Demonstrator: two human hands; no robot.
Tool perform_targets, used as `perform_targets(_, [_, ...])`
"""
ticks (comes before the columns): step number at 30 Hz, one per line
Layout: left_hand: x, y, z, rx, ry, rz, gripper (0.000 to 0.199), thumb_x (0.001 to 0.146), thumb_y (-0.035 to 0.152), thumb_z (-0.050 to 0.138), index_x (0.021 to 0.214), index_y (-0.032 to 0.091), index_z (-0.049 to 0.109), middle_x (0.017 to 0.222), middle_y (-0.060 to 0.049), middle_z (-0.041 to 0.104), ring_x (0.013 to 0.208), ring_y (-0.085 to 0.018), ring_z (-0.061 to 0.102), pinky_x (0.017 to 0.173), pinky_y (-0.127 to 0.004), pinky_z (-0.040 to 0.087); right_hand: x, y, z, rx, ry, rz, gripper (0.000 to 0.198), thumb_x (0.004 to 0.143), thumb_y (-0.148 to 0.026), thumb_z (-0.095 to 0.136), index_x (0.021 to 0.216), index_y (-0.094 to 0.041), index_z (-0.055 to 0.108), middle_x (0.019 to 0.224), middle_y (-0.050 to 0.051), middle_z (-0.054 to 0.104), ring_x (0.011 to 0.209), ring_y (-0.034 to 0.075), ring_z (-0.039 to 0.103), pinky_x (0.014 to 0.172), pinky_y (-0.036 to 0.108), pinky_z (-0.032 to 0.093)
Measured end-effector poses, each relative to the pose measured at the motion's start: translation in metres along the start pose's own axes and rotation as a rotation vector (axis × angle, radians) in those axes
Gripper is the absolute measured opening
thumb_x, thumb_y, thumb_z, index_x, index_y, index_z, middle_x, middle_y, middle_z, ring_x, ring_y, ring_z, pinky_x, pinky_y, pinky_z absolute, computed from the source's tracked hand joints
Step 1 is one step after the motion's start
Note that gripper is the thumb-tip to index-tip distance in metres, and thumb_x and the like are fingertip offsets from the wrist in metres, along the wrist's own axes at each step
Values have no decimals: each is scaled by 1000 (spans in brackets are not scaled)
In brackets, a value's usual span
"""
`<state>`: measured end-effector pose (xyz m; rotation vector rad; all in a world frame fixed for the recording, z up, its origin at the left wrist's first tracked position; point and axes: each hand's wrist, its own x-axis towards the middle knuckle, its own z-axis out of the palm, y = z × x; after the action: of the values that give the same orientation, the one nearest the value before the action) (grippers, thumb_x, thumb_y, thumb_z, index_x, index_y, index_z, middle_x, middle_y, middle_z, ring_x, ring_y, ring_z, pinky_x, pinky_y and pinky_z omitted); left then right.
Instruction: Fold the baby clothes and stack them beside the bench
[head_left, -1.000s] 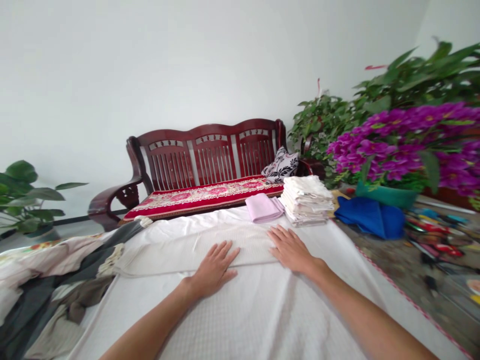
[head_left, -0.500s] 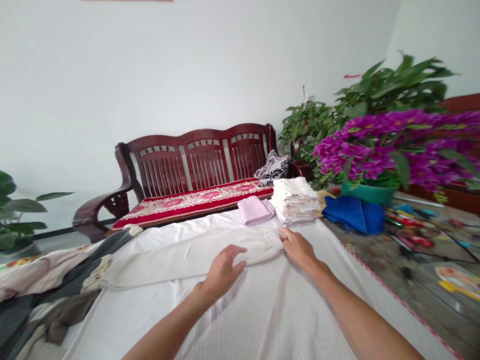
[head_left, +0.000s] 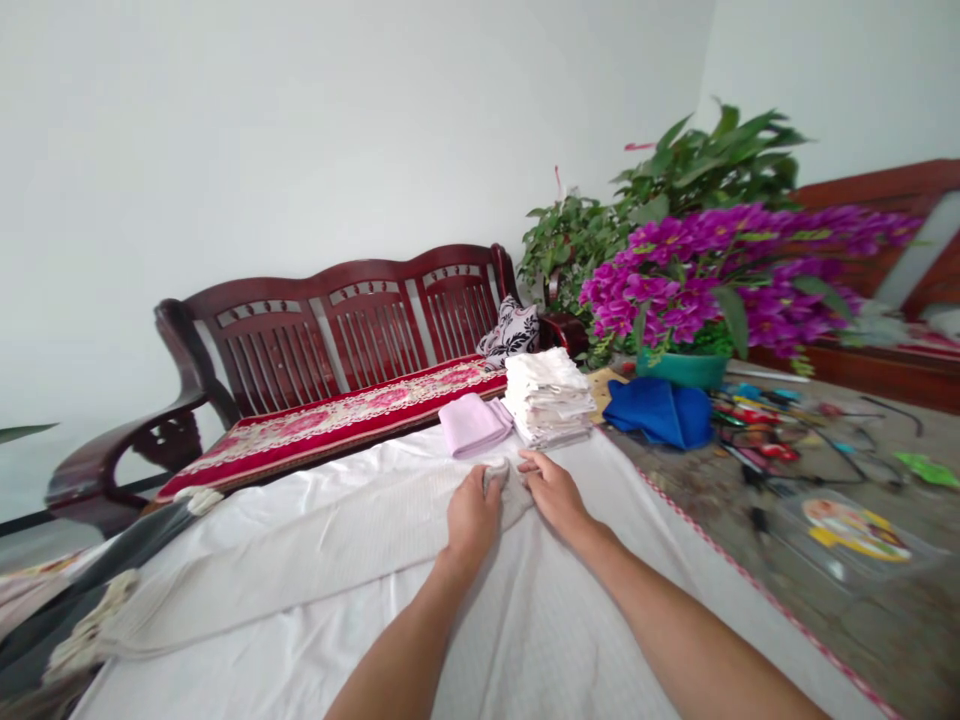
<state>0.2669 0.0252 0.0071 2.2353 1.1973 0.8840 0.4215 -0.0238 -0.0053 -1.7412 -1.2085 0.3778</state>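
A long off-white knitted scarf point(head_left: 300, 555) lies stretched across the white cloth point(head_left: 517, 620), with knotted cream tassels point(head_left: 90, 630) at its left end. At its right end, my left hand point(head_left: 474, 515) is closed on the bunched knit, thumb and fingers pinching it. Close beside it, my right hand point(head_left: 553, 492) pinches the outer edge of the same end. Just beyond my hands sit a folded lilac cloth point(head_left: 474, 424) and a stack of folded white cloths point(head_left: 549, 398).
Dark garments point(head_left: 71, 600) lie at the left edge. On the right are a blue cloth point(head_left: 660, 412), a pot of purple flowers point(head_left: 690, 290), a clear plastic box point(head_left: 847, 535) and tangled small items point(head_left: 780, 430). A wooden bench point(head_left: 352, 320) stands behind.
My left hand has moved right and closed on the scarf's end. My right hand stays at that end. The view has turned to the right.
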Motion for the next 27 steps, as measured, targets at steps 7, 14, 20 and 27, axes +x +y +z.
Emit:
perform_targets(7, [-5, -13, 0, -185, 84, -30, 24, 96, 34, 47, 104, 20, 65, 92, -4, 74, 85, -21, 69, 78, -29, 48, -10, -23, -8, -498, -82, 35, 44, 89, -37, 52, 131, -24, 57, 102, 5, 75, 100, 23, 66, 77, 29, 43])
perform_targets(14, [-6, -13, -6, -254, 165, 7, 22, 93, 29, 50, 108, 21, 64, 99, -5, 73, 91, -20, 67, 84, -31, 50, -8, -31, -6, -372, -174, 134, 28, 85, -47, 57, 97, -25, 70, 95, 3, 74, 90, 22, 67, 67, 28, 39])
perform_targets(20, [-10, -9, -10, -134, 307, 125, 17, 89, 23, 54, 101, 23, 66, 94, -4, 65, 91, -20, 63, 84, -32, 50, -11, -38, 9, 4, -23, 123, 15, 74, -32, 64, 86, -22, 68, 71, -3, 66, 70, 16, 61, 62, 25, 38])
perform_targets(27, [-13, -11, -11, -143, 334, 170, 19, 87, 17, 54, 99, 23, 66, 94, -4, 64, 92, -20, 63, 83, -31, 51, -19, -42, 26, 434, 29, 88, 25, 66, -29, 66, 89, -20, 64, 57, -9, 46, 52, 12, 48, 50, 24, 37])
